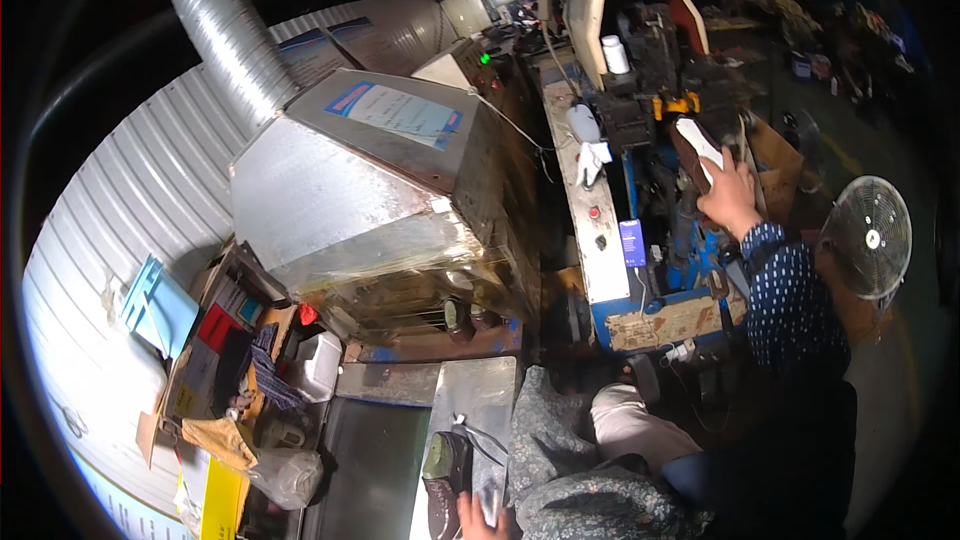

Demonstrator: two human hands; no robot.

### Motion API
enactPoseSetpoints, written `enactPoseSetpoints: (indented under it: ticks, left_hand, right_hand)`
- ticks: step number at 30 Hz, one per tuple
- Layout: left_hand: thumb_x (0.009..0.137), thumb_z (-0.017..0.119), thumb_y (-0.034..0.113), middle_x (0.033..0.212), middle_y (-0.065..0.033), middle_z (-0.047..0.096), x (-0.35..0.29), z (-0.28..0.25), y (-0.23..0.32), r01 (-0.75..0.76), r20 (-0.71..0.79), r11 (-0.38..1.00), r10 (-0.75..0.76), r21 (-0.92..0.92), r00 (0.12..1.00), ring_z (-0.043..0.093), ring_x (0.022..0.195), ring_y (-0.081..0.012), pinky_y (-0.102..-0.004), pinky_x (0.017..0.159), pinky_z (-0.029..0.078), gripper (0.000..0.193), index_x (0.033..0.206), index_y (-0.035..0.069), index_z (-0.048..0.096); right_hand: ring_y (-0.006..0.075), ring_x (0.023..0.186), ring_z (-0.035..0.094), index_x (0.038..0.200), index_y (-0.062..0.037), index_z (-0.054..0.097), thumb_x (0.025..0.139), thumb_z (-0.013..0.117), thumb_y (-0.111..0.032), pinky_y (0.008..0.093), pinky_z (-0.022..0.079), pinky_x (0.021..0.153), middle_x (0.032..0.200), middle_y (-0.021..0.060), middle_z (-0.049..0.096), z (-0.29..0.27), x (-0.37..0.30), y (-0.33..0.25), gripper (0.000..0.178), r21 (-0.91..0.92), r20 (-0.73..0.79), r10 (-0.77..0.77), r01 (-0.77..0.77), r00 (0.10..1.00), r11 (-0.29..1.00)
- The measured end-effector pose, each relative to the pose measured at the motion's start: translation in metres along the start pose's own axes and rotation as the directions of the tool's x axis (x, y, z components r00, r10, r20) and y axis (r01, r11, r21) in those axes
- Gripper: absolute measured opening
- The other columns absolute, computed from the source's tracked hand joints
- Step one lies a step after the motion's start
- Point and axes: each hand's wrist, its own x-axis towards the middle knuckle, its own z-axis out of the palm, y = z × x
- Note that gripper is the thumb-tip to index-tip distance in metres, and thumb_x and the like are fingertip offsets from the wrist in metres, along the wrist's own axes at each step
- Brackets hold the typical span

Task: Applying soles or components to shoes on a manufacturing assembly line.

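Note:
My right hand (732, 202) reaches out at the right and grips a dark brown shoe (690, 170), its white underside (698, 142) turned up. The shoe is held at the blue machine, close to yellow parts (676, 105). At the bottom edge my left hand (480, 518) is partly cut off, fingers apart beside another dark brown shoe (448, 485). This second shoe has a green piece (438, 457) in its opening and lies on a metal plate (470, 390). Whether the left fingers touch it I cannot tell. A dark strap (482, 438) lies just beyond it.
A large metal hood (350, 180) with a silver duct (215, 25) stands at the left; dark shoes (457, 320) show in its opening. A fan (870, 237) stands at the far right. Left of the plate is a cluttered shelf (215, 380). A red button (594, 212) sits on the machine's white panel.

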Motion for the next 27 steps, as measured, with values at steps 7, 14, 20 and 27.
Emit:
enactPoseSetpoints:
  ticks: [7, 14, 20, 27]
  left_hand:
    - [0.096, 0.064, 0.04, 0.109, -0.006, 0.063, 0.046, 0.03, 0.038, 0.412, 0.377, 0.35, -0.167, -0.841, 0.911, 0.06, 0.084, -0.0221, -0.0338, 0.085, 0.049, 0.051, 0.136, 0.009, 0.058]
    - [0.096, 0.059, 0.05, 0.14, -0.0175, 0.054, 0.095, -0.02, 0.013, 0.61, 0.563, -0.329, 0.234, -0.721, 0.792, 0.052, 0.128, -0.0316, -0.0463, 0.108, 0.04, 0.074, 0.146, -0.001, 0.04]
    - [0.099, 0.053, 0.048, 0.152, -0.015, 0.038, 0.047, -0.063, -0.019, 0.638, 0.379, -0.507, 0.526, -0.579, 0.762, 0.041, 0.136, -0.0376, -0.049, 0.114, 0.035, 0.067, 0.15, 0.009, 0.033]
    - [0.092, 0.054, 0.064, 0.123, -0.0291, 0.059, -0.005, -0.039, -0.06, 0.468, 0.443, -0.045, 0.252, -0.883, 0.86, 0.069, 0.091, -0.0402, -0.045, 0.061, 0.061, 0.076, 0.144, 0.01, 0.043]
  right_hand:
    - [0.044, 0.138, 0.036, 0.141, -0.0024, 0.048, 0.057, 0.081, -0.017, 0.0502, 0.031, 0.115, 0.153, 0.0234, 0.032, -0.012, -0.17, -0.063, 0.091, 0.908, -0.005, -0.213, 0.093, 0.977, 0.408]
    - [0.0435, 0.122, 0.051, 0.142, -0.0301, 0.053, 0.078, 0.076, -0.048, 0.0521, 0.045, 0.099, 0.145, 0.0189, 0.044, -0.017, -0.33, -0.149, 0.071, 0.892, -0.239, -0.75, 0.445, 0.617, 0.082]
    - [0.0367, 0.119, 0.054, 0.125, -0.0229, 0.068, 0.087, 0.065, -0.026, 0.0491, 0.046, 0.096, 0.125, 0.0119, 0.062, -0.026, -0.366, -0.186, 0.038, 0.58, -0.467, -0.825, 0.815, 0.318, -0.014]
    - [0.0403, 0.115, 0.056, 0.123, -0.0219, 0.068, 0.089, 0.062, -0.03, 0.0514, 0.048, 0.094, 0.123, 0.0064, 0.062, -0.028, -0.358, -0.215, 0.035, 0.424, -0.651, -0.751, 0.769, -0.109, -0.478]
